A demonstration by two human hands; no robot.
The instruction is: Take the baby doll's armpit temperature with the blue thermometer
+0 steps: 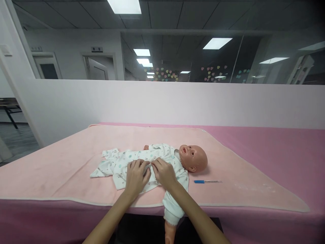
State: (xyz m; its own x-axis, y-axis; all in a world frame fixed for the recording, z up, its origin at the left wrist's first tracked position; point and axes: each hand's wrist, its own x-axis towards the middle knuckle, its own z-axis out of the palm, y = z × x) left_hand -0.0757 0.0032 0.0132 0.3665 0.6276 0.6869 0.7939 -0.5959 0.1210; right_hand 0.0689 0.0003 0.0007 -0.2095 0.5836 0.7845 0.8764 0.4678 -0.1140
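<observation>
A baby doll (193,158) lies on its back on a light pink blanket (63,162), head to the right. It wears a white patterned romper (119,162). My left hand (135,176) and my right hand (164,173) rest side by side on the doll's belly. Both sets of fingers are curled and pinch the romper's front edge where they meet. One doll arm in a white sleeve (171,208) hangs over the table's near edge.
A blue-handled thin tool (206,182) lies on the blanket right of the doll. The blanket covers a darker pink table cover (279,149). A white partition wall (162,101) with glass above stands behind the table. An open floor area is at far left.
</observation>
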